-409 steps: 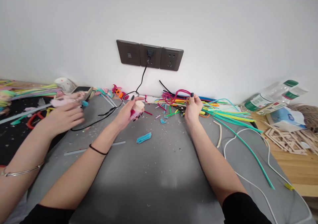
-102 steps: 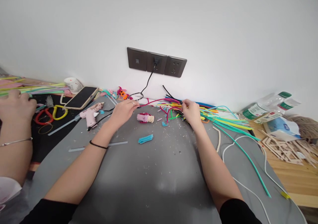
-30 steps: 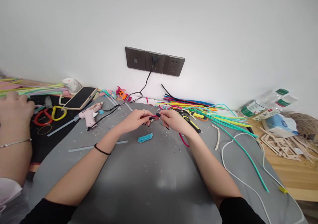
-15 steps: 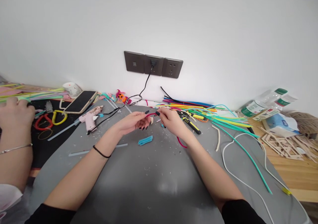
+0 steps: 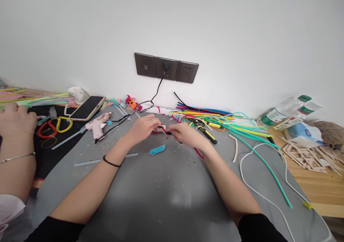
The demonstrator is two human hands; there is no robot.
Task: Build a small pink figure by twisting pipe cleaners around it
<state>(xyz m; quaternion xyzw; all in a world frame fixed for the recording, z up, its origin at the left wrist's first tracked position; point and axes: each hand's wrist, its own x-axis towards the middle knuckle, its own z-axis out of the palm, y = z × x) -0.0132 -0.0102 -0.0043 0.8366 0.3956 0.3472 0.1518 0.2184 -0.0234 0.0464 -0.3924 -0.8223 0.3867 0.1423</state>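
My left hand (image 5: 146, 128) and my right hand (image 5: 184, 132) are close together above the grey mat (image 5: 150, 199). Both have their fingers pinched on a magenta pipe cleaner (image 5: 199, 153), whose tail shows below my right wrist. A small pale and pink piece lies at my left fingertips, too hidden to make out. Just below the hands lies a folded light blue pipe cleaner bundle (image 5: 157, 149). Wire cutters (image 5: 205, 130) with yellow and black handles rest to the right of my right hand.
A pink glue gun (image 5: 96, 128), a phone (image 5: 87, 108) and glue sticks (image 5: 106, 160) lie left. Coloured pipe cleaners (image 5: 249, 130) spread right, near a white cable (image 5: 243, 170), bottles (image 5: 285, 111) and wooden sticks (image 5: 303, 156). Another person's hand (image 5: 17, 122) is at far left.
My left hand has turned over, back upward, and its fingers have closed in near the right fingertips. The magenta pipe cleaner between the hands has shifted; a loop now shows behind my right hand.
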